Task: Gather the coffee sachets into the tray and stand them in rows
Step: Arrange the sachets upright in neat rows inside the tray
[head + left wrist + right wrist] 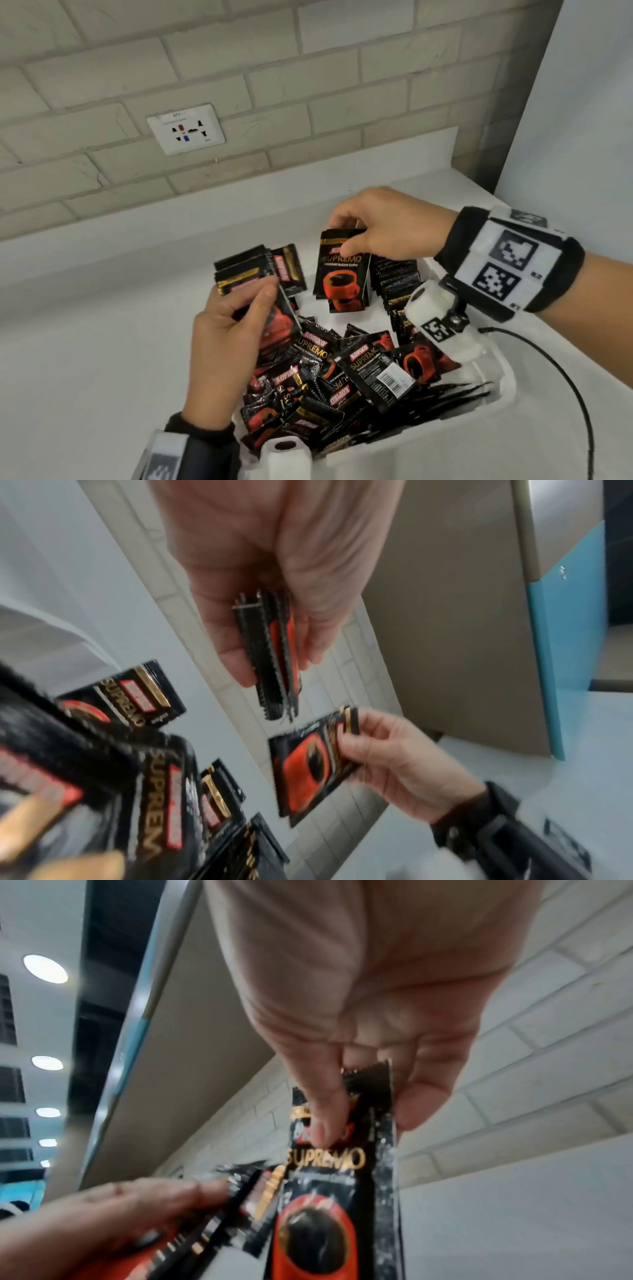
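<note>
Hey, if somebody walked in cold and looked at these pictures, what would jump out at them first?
Probably the jumble of black and red coffee sachets heaped in the white tray on the counter. Above it, the right hand pinches a small stack of sachets upright by its top edge, while the left hand grips another bundle at the tray's left side. A white wall socket stands out on the brick wall behind.

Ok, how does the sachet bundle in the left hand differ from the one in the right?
The left hand grips its sachet bundle tilted, at the tray's left side, faces mostly hidden by the fingers. The right hand pinches its sachet bundle by the top edge, upright, front face showing, over the tray's far end. Both are black Kopiko Supremo sachets, several together.
</note>
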